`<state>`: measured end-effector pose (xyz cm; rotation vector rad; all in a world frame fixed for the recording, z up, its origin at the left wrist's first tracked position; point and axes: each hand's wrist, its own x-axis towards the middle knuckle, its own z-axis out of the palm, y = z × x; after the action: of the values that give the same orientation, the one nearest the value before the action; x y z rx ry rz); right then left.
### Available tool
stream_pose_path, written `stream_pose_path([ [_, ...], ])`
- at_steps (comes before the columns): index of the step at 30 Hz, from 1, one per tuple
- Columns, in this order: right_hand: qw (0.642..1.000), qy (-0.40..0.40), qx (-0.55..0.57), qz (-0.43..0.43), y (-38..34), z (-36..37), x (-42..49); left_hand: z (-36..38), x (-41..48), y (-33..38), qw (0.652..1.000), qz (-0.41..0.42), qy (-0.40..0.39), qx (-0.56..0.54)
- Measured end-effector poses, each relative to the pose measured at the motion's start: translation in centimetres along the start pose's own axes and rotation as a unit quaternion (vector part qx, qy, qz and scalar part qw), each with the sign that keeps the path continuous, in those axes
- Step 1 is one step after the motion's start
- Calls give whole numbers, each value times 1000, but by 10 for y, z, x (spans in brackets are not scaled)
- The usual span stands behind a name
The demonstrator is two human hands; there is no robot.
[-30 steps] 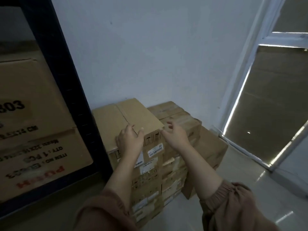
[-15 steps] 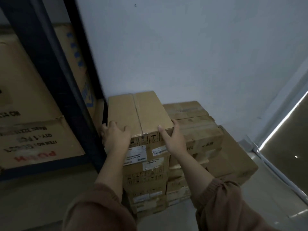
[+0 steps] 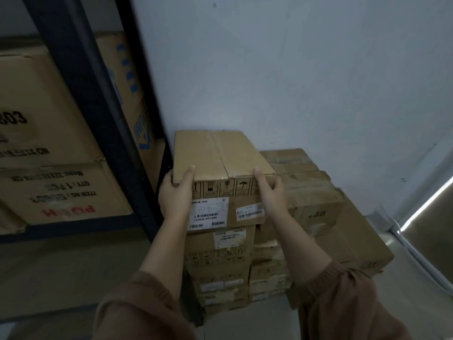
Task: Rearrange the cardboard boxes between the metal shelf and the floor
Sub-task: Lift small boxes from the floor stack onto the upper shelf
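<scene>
**Gripping the top box by its near corners: where the lift could fail**

The top box [image 3: 220, 155] sits on a tall stack [image 3: 220, 261] on the floor [image 3: 61, 266], just beside the upright of the metal shelf [image 3: 98, 119]. The left hand [image 3: 175, 195] and right hand [image 3: 272, 192] each clamp a front corner, with the thumb on the lid and the fingers [image 3: 164, 182] curled round the side.

Both grips are at the near end only, so the far end could sag and the box could tip away or slide out. Swinging it left could catch it on the upright. Dragging rather than lifting could shift the boxes beneath, or nudge the neighbouring stack [image 3: 306, 192], which touches it on the right.
</scene>
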<state>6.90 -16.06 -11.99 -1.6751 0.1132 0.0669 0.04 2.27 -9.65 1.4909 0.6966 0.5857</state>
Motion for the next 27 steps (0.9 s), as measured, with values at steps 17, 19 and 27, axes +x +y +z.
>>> stream_pose_path([
  [17,995,89,24,-34,-68,-14,-17,-15,-32,72,996,60,-51,-50],
  [19,992,103,28,-60,-75,-18,-21,-16,-38,80,994,75,-53,-59],
  [27,980,127,67,-138,-126,-37,-59,-28,-59,116,984,101,-89,-114],
])
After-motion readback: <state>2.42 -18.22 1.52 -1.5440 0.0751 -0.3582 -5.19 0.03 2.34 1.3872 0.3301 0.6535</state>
